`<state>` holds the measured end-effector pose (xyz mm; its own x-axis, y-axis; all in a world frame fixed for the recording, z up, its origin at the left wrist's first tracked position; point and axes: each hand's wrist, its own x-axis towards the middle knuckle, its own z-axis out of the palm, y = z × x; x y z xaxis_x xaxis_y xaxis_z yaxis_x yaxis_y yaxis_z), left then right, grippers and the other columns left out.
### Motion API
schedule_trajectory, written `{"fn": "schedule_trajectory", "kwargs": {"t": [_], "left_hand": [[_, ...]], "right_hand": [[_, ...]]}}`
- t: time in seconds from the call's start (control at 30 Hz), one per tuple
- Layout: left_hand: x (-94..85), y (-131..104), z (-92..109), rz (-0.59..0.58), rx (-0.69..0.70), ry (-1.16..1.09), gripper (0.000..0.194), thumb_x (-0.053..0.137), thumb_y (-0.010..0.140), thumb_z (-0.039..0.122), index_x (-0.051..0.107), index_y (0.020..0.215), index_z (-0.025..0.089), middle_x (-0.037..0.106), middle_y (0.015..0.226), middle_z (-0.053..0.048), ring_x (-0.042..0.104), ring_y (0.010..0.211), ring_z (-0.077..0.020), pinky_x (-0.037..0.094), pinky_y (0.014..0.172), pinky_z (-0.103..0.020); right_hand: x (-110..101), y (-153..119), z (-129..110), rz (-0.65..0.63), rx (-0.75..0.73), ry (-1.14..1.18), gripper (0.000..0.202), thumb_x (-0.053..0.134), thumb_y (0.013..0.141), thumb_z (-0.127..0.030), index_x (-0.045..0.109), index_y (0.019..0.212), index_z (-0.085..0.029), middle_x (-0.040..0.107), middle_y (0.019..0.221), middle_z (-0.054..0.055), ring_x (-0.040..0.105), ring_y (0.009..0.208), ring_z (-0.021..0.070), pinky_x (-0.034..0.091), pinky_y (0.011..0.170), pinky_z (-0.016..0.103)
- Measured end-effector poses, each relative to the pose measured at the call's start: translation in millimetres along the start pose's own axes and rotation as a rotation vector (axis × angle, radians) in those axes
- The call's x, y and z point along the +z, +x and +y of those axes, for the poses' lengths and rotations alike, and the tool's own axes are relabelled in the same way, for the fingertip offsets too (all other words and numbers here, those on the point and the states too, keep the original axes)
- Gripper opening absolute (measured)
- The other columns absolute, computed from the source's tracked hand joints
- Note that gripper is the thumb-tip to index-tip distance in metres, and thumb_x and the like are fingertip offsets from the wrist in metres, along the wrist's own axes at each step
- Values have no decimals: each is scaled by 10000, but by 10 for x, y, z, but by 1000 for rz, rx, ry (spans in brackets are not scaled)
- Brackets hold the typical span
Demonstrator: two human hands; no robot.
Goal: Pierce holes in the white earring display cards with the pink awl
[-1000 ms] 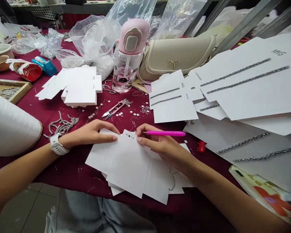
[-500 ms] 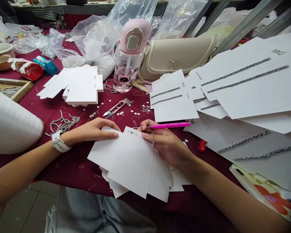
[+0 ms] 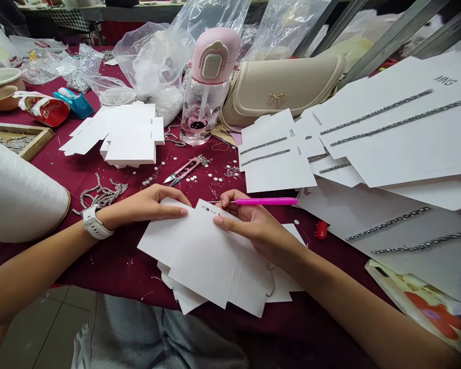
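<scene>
My left hand [image 3: 159, 207] is closed on the edge of a white card [image 3: 159, 241], its thumb flat on top and its fingers underneath. A second white card [image 3: 205, 266], with small print at its top edge, overlaps the first one. My right hand [image 3: 249, 220] has its thumb on this card's upper right part. Its bent fingers also grip a tool with a bright pink handle [image 3: 267, 201] and a thin metal shaft. The shaft points left behind the card's top edge, where its tip is hard to see. More white cards lie fanned beneath.
Beyond my hands lie pink thread snips [image 3: 182, 171], a pile of bead chain [image 3: 102, 193] and a clear bottle with a pink lid [image 3: 211, 77]. Cards bearing chains [image 3: 403, 138] are stacked at right, near a red cap [image 3: 321, 229]. A white cone [image 3: 19, 195] stands at left.
My right hand and the pink-handled tool have shifted slightly left. The thumb has slid left over the printed top of the card, and the card's lower end has swung a little left.
</scene>
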<state>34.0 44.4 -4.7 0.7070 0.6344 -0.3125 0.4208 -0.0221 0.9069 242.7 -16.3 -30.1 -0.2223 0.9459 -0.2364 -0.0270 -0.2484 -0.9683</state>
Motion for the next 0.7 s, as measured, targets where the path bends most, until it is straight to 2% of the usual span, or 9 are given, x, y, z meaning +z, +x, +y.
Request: {"fn": "schedule_trajectory", "kwargs": {"t": [0.13, 0.23, 0.4, 0.47, 0.57, 0.7], "left_hand": [[0, 1, 1, 7, -8, 2, 284, 593, 707, 386, 633, 877, 164, 611, 816, -15, 537, 709, -114, 408, 576, -184], [5, -1, 9, 9, -10, -9, 281, 592, 706, 389, 633, 875, 168, 613, 811, -12, 536, 701, -113, 406, 568, -181], [-2, -27, 43, 52, -4, -2, 274, 589, 711, 387, 637, 859, 162, 587, 736, 0, 506, 625, -88, 375, 516, -164], [-14, -43, 56, 113, -6, -14, 284, 596, 705, 402, 637, 850, 161, 571, 695, 9, 493, 590, -78, 360, 501, -163], [-35, -61, 68, 264, 48, -77, 272, 614, 693, 400, 632, 835, 169, 576, 730, 10, 517, 635, -88, 386, 545, -173], [-58, -73, 83, 431, 162, -134, 213, 611, 708, 363, 626, 808, 175, 584, 762, 16, 512, 655, -76, 392, 584, -169]], "right_hand": [[14, 5, -34, 65, 8, 37, 240, 618, 649, -286, 403, 714, -203, 502, 701, -26, 469, 647, 103, 371, 589, 232], [-2, 5, -52, 93, -4, -28, 221, 605, 660, -297, 411, 709, -202, 511, 670, -29, 463, 612, 100, 372, 571, 237], [-100, -24, -80, 209, -157, -200, 151, 594, 701, -284, 466, 707, -203, 556, 733, -4, 530, 718, 131, 423, 661, 270], [-159, -36, -104, 314, -238, -222, 122, 594, 710, -257, 485, 706, -203, 580, 802, 7, 556, 788, 148, 442, 708, 289], [-236, -44, -132, 488, -336, -248, 75, 581, 723, -239, 511, 737, -214, 593, 904, 15, 564, 856, 172, 457, 743, 327], [-268, -38, -140, 563, -381, -252, 57, 572, 736, -256, 524, 733, -226, 597, 880, 10, 561, 899, 181, 442, 809, 364]]}}
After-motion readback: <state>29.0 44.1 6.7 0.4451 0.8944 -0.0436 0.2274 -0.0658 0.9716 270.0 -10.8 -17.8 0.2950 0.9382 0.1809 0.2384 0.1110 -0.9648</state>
